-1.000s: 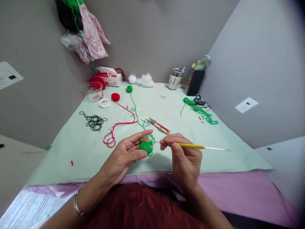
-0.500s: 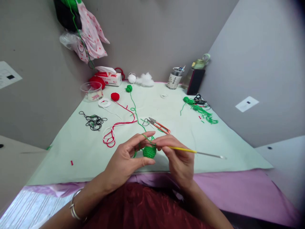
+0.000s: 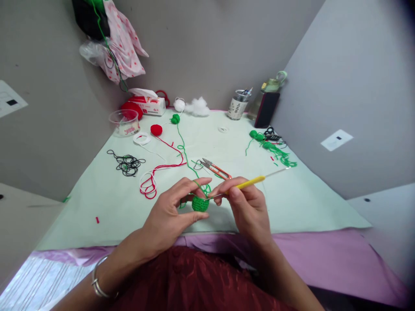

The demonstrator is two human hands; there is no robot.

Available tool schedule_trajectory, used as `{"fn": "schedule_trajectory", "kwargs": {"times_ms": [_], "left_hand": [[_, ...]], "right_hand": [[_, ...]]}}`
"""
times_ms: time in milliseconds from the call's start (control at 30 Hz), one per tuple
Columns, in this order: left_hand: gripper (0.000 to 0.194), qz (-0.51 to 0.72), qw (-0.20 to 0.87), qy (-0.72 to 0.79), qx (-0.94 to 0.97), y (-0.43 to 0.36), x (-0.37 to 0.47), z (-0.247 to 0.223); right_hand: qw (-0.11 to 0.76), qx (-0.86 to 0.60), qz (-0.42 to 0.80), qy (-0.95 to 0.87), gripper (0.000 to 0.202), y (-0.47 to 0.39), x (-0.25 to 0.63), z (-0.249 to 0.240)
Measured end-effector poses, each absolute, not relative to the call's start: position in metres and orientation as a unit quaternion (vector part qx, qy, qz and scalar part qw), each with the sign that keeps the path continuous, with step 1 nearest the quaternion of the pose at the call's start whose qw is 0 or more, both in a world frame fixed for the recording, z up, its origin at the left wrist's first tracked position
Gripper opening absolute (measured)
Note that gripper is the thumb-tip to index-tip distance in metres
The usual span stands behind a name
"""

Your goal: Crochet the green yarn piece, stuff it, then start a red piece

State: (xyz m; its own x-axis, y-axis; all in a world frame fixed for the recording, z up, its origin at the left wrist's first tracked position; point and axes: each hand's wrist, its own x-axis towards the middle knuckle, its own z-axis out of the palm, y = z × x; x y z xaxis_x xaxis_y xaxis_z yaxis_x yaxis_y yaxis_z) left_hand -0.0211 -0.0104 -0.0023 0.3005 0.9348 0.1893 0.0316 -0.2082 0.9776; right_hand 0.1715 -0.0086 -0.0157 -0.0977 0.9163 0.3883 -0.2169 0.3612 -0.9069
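Note:
A small round piece of green crochet [image 3: 200, 204] sits between the thumb and fingers of my left hand [image 3: 173, 211]. Green yarn [image 3: 188, 162] loops over my raised left index finger and runs back across the table to a little green yarn ball [image 3: 175, 119]. My right hand [image 3: 249, 207] is closed around the yellow grip of a crochet hook [image 3: 251, 182]. The hook's thin metal tip meets the top edge of the crochet piece, while its other metal end points up to the right. Just beyond my hands lie orange thread snips [image 3: 216, 169].
Red yarn [image 3: 167, 166] and tangled black cord [image 3: 126, 164] lie to the left. Behind them stand a clear plastic tub [image 3: 125, 124] and a tissue box [image 3: 149, 106]. White stuffing [image 3: 197, 107], a pen holder [image 3: 238, 105], a phone [image 3: 267, 110] and green yarn pieces [image 3: 279, 153] are farther back.
My right hand has drawn slightly right, and the crochet hook has tilted so its far end points higher. The hook's tip shaft now shows. The crochet piece has shifted a little left.

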Motion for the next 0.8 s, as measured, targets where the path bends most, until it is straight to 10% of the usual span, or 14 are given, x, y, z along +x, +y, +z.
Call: {"fn": "schedule_trajectory", "kwargs": {"times_ms": [500,800], "left_hand": [[0.048,0.493,0.557,0.4,0.536,-0.017,-0.01,-0.012],[0.067,0.431,0.777,0.296,0.351,-0.016,-0.017,-0.007]], "right_hand": [[0.51,-0.33,-0.035,-0.793,0.05,-0.025,0.168,-0.029],[0.623,-0.293,0.189,-0.7,0.036,-0.019,0.165,-0.022]]}}
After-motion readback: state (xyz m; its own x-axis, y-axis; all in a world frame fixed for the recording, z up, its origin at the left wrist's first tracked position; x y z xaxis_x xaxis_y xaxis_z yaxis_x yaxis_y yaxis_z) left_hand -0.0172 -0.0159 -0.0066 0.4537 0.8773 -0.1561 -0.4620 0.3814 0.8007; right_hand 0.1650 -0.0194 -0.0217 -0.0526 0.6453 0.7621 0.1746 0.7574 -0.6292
